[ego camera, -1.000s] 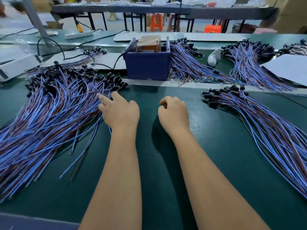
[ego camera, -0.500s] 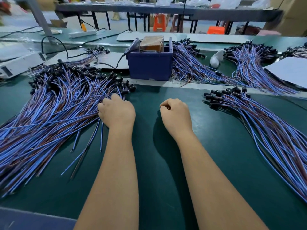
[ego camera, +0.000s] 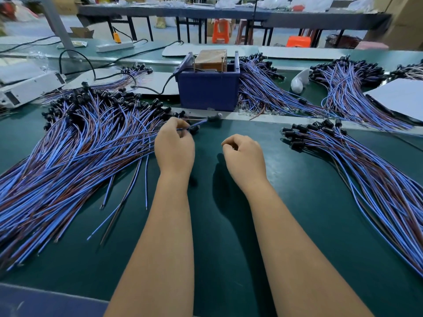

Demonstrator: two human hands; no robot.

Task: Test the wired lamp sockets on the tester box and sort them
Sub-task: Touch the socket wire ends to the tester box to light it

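A dark green work surface fills the lower frame, crossed by a pale metal strip at mid-height. Across the top runs a long dark table on black legs, over a pale grey floor. Orange plastic stools stand under it at upper centre. Brown cardboard boxes rise at upper right. A grey slanted post leans at upper left.

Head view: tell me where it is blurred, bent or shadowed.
Head view: wide-angle bending curves the far grey table edge; motion blur smears the black socket that the left hand pinches by its blue wire, and the background; the right hand casts a dark shadow on the green mat; no strong glare.
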